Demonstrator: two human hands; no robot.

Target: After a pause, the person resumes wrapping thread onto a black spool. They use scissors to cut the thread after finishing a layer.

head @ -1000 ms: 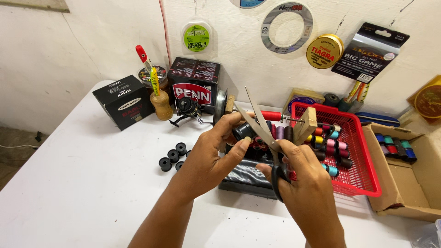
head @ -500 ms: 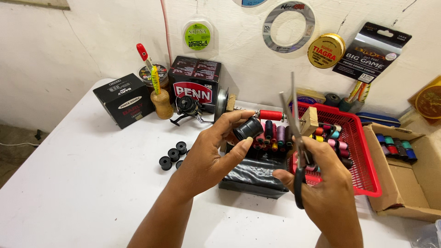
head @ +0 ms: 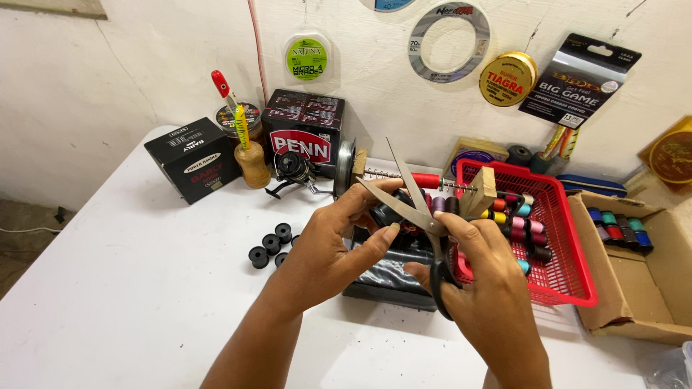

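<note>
The left hand (head: 328,248) holds a small black spool (head: 389,214) above the white counter (head: 130,302); its fingers are closed around the spool, with the thumb on the near side and the other fingers on the far side. The right hand (head: 483,284) holds a pair of scissors (head: 422,209) by the black handles, its fingers clenched through the loops. The blades are open and point up and to the left, and they cross just in front of the spool; whether a blade touches the spool I cannot tell. Under both hands lies a flat black case (head: 393,277) on the counter. To the left of it, a few small black spools (head: 270,246) stand together, apart from the hands. Behind the hands there is a wooden winding jig (head: 479,191) with a metal spring rod and a red part, and next to it a fishing reel (head: 292,171). On the right, a red basket (head: 562,238) holds spools of many colours, and further right an open cardboard box (head: 641,288) holds more coloured spools. At the back left, two dark boxes (head: 194,158) stand near the wall, with a small brown bottle (head: 254,164) between them.
</note>
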